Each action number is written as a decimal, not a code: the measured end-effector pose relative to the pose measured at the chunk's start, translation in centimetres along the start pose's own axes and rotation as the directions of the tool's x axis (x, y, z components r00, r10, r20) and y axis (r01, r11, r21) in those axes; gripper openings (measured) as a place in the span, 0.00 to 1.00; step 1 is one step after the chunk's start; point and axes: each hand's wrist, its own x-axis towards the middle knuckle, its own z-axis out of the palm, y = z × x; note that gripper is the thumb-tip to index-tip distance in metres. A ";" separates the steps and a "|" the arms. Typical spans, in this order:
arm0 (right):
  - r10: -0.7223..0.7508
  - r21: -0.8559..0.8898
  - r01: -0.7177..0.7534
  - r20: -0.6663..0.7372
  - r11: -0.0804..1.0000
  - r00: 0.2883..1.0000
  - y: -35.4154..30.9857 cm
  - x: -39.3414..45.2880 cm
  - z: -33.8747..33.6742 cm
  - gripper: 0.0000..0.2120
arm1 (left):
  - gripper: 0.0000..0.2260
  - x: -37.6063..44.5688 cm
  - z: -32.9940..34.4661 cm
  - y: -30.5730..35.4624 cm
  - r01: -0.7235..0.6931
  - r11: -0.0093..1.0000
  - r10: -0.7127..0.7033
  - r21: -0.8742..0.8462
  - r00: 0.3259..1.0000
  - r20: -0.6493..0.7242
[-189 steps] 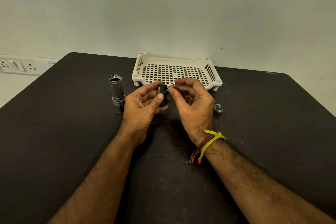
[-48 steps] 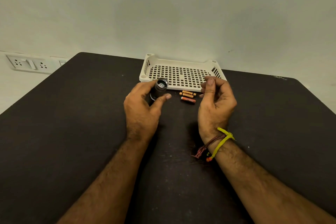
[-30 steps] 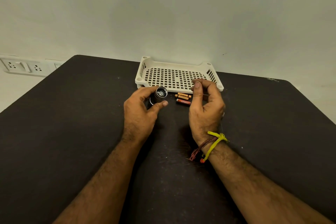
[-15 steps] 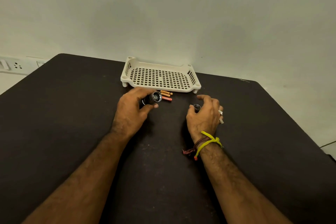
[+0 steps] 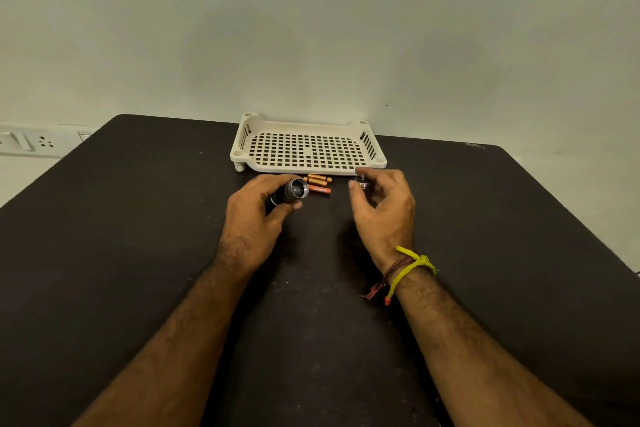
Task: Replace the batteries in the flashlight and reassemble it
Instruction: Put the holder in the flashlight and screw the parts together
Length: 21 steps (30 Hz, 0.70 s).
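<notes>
My left hand [image 5: 254,218] grips the dark flashlight body [image 5: 292,192], its open silver-rimmed end turned toward the right. My right hand [image 5: 384,215] pinches the small silver end cap [image 5: 362,181] with its spring between thumb and fingertips, a little above the table. Three orange batteries [image 5: 318,184] lie side by side on the table between the two hands, just in front of the tray. The flashlight and the cap are apart.
A white perforated plastic tray [image 5: 242,149] stands at the back of the dark table [image 5: 138,253], against the wall. A socket strip [image 5: 31,142] is on the wall at the left. A yellow and red thread band circles my right wrist.
My right hand went down to the table on the right, took the end cap and now holds it raised near the tray. My left hand kept hold of the flashlight body.
</notes>
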 end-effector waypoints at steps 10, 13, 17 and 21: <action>0.101 0.616 -0.120 0.065 0.779 0.993 -1.1 -1.5 2.5 0.11 | 0.20 0.4 -0.5 0.1 0.135 0.953 -0.121 -0.272 0.990 0.067; 0.077 0.602 -0.103 0.069 0.792 0.995 -1.0 -1.4 2.5 0.11 | 0.20 0.8 -0.8 -0.3 0.218 0.893 -0.196 -0.394 0.976 0.096; -0.017 0.603 -0.032 0.075 0.797 0.997 -1.4 -1.7 2.4 0.15 | 0.20 0.9 -1.1 -0.5 0.248 0.804 -0.202 -0.541 0.969 0.143; -0.188 0.532 0.149 0.019 0.834 0.982 -1.5 -2.3 2.3 0.13 | 0.20 0.9 -1.4 -0.7 0.234 0.795 -0.164 -0.560 0.971 0.173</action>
